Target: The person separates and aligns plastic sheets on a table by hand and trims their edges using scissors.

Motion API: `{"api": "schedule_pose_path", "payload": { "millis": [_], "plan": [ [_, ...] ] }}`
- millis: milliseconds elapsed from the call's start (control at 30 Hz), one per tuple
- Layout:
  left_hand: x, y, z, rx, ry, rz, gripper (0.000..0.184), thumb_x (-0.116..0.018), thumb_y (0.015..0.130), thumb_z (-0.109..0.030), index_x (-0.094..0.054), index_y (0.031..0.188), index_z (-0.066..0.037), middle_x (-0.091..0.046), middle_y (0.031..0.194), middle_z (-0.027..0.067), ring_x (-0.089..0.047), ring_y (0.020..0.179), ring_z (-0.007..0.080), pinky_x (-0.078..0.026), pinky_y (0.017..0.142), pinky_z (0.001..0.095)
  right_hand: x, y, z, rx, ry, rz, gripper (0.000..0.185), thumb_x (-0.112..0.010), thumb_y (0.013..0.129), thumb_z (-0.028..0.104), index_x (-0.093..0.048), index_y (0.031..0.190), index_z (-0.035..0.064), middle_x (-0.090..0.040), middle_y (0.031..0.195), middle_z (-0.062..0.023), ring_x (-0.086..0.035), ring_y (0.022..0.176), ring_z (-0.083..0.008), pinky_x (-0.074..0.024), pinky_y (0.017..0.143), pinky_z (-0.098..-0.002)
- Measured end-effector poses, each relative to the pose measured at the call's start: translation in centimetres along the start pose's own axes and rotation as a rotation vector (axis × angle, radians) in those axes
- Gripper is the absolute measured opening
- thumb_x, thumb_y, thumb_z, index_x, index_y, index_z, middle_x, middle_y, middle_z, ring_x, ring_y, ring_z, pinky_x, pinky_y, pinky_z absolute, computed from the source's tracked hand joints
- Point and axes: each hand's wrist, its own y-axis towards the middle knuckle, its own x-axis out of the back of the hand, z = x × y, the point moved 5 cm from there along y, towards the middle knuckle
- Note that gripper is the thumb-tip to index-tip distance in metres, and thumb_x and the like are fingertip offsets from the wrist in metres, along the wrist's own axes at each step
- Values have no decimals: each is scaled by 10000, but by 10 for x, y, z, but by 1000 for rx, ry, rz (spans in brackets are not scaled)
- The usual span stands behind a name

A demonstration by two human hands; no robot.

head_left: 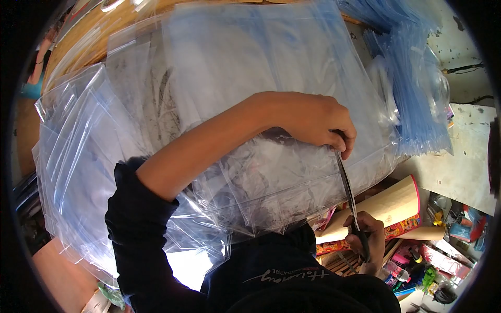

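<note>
My right hand is wrapped round the black handle of a pair of scissors. Their long blades point up and away from me, lying nearly together, with the tips close under my left fingers. My left hand reaches across from the left, with thumb and fingers closed in a pinch on the clear plastic sheet near its right side. Just what part of the plastic lies between those fingers is hidden. The sheet is wrinkled and see-through, spread in layers in front of my body.
More clear plastic sheets fan out on the left. A bluish plastic bundle hangs at the upper right. Rolled material with a red edge lies beside my right hand, near colourful clutter. Part of another person shows at the upper left.
</note>
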Motion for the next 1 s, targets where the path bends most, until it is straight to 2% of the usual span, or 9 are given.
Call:
{"api": "schedule_pose_path", "payload": {
  "millis": [200, 300, 433, 567, 700, 733, 867, 900, 1000],
  "plan": [
    [1, 0, -2, -7, 25, -9, 131, -547, 835, -142, -638, 880, -59, -621, 874, 60, -557, 815, 227, -427, 738, 340, 0, -3, -1, 14, -65, -19, 455, -792, 641, 251, -594, 968, 5, -645, 842, -46, -554, 647, -55, -422, 543, -181],
    [2, 0, -5, -47, 50, 3, 151, -545, 838, -148, -615, 945, -69, -610, 854, 68, -544, 837, 219, -419, 757, 341, 5, -2, -1, 134, -33, -46, 512, -763, 683, 365, -535, 901, -39, -468, 544, 32, -377, 384, -21, -249, 354, -186],
    [1, -2, -6, 70, 151, -119, 273, -550, 839, -175, -523, 1088, -65, -585, 808, 86, -527, 882, 214, -412, 776, 357, 36, -1, 5, 213, -158, -348, 379, -736, 716, 239, -543, 957, 19, -490, 608, 26, -450, 464, -40, -320, 376, -190],
    [-4, -11, -59, 103, 1036, -401, 348, -562, 827, -235, -482, 1061, 11, -566, 775, 113, -517, 859, 263, -433, 756, 382, 42, 14, 52, 278, -417, -525, 458, -740, 663, 68, -527, 1069, 57, -569, 688, -36, -530, 603, -96, -414, 530, -251],
    [-49, -24, -73, 281, 979, -401, 357, -593, 784, -277, -503, 950, 27, -555, 753, 126, -521, 796, 270, -468, 666, 363, 19, 36, 94, 610, -720, -594, 452, -693, 692, 59, -482, 1091, 62, -572, 692, -93, -568, 598, -257, -460, 583, -367],
    [-56, -31, -71, 328, 961, -372, 353, -609, 754, -279, -518, 914, 21, -552, 747, 125, -525, 762, 258, -473, 613, 347, 8, 41, 102, 588, -794, -592, 399, -673, 705, 65, -487, 1056, 43, -564, 843, -160, -560, 768, -355, -456, 698, -423],
    [-72, -67, -83, 407, 884, -394, 313, -639, 671, -231, -557, 844, 16, -551, 739, 125, -534, 681, 230, -464, 480, 298, -32, 32, 118, 769, -1251, -686, 387, -638, 724, 65, -502, 1083, 13, -450, 1130, -234, -464, 1032, -400, -406, 860, -423],
    [-79, -75, -83, 414, 879, -387, 313, -639, 671, -231, -557, 844, 16, -551, 739, 125, -534, 681, 230, -464, 480, 298, -33, 30, 116, 765, -1245, -677, 387, -638, 724, 65, -502, 1083, 13, -450, 1130, -234, -464, 1032, -400, -406, 860, -423],
    [-93, -96, -95, 186, 930, -686, 289, -662, 608, -256, -569, 752, -22, -536, 696, 85, -545, 677, 212, -484, 515, 302, -56, 29, 99, 895, -781, 66, 329, -647, 729, 80, -582, 1052, 66, -462, 1193, -168, -466, 1077, -377, -390, 914, -421]
  ]
}}
